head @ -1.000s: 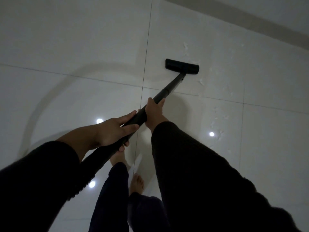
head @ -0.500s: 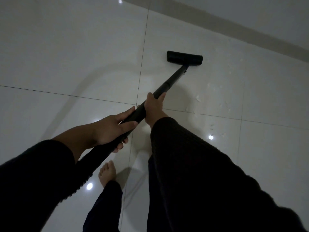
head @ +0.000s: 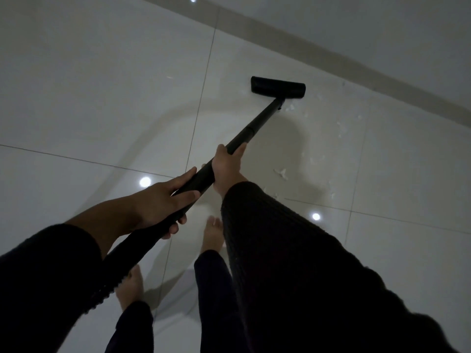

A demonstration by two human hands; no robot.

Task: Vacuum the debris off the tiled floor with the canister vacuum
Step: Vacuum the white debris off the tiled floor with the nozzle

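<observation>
A: Hands first. Left?

B: Left hand (head: 163, 200) grips the black vacuum wand (head: 257, 123) low down, where it thickens toward the hose. Fingers wrapped under, thumb lying along the top.

A: Right?

B: Right hand (head: 228, 165) closed around the wand just ahead of the left one, thumb and fingers both curled on the tube. Both arms in dark sleeves.

A: Where's the head of it?

B: Floor nozzle (head: 277, 88) sits flat on the tiled floor (head: 102, 72), well ahead of the right hand, up and to the right. The wand runs straight from the hands to it.

A: Debris?

B: Small white scraps (head: 280, 172) scattered on the tile to the right of the wand, some just beside the nozzle neck, others near the grout line further back. All of it is right of or behind the nozzle, none touching the hands. Too small to say what the scraps are.

A: Anything around?

B: Beige baseboard (head: 331, 50) runs diagonally just beyond the nozzle. Two bare feet (head: 212, 234) below the hands, dark trouser legs. Ceiling light reflections as bright dots on the glossy tile. The canister itself isn't in frame.
</observation>
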